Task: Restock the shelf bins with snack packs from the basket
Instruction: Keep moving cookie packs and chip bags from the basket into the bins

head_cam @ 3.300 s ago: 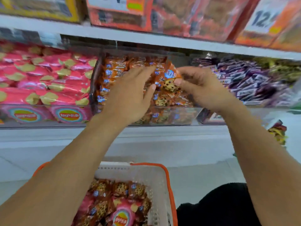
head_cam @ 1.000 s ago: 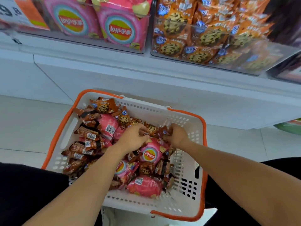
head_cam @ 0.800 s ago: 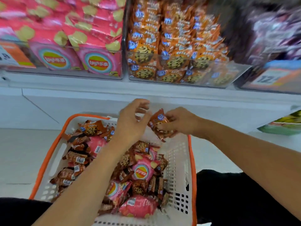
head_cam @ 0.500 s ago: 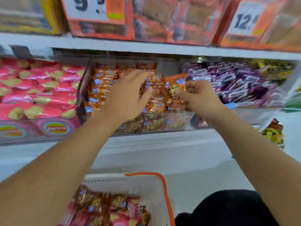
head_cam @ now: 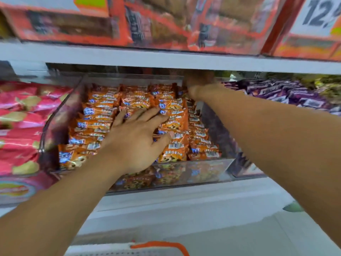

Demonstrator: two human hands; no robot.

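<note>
While both arms reach up from below, the left hand (head_cam: pixel 137 140) lies flat, fingers straight and spread, on the orange cookie packs (head_cam: pixel 103 117) that fill the clear shelf bin (head_cam: pixel 206 172) at the middle of the shelf. Its palm covers the centre rows and its fingertips reach toward the back of the stack. The right hand (head_cam: pixel 198 85) is pushed deep into the bin's far right corner, just under the white shelf board (head_cam: pixel 166 60) above; blur and shadow hide its fingers, so whether it grips a pack cannot be told. The two hands are apart, one at the front middle of the bin and one at the rear right.

The orange packs stand in tight rows, some showing barcodes, and more show through the bin's transparent front wall. To the left, a neighbouring bin holds pink chip bags (head_cam: pixel 20 122); to the right, another holds purple snack packs (head_cam: pixel 287 93). Red-orange boxes (head_cam: pixel 151 23) line the shelf above, with a white price card (head_cam: pixel 317 13) at the upper right reading a partial "12".

At the bottom edge, only the white rim and orange handle of the basket (head_cam: pixel 160 246) show, below the shelf and between the two forearms; its contents are out of view.
</note>
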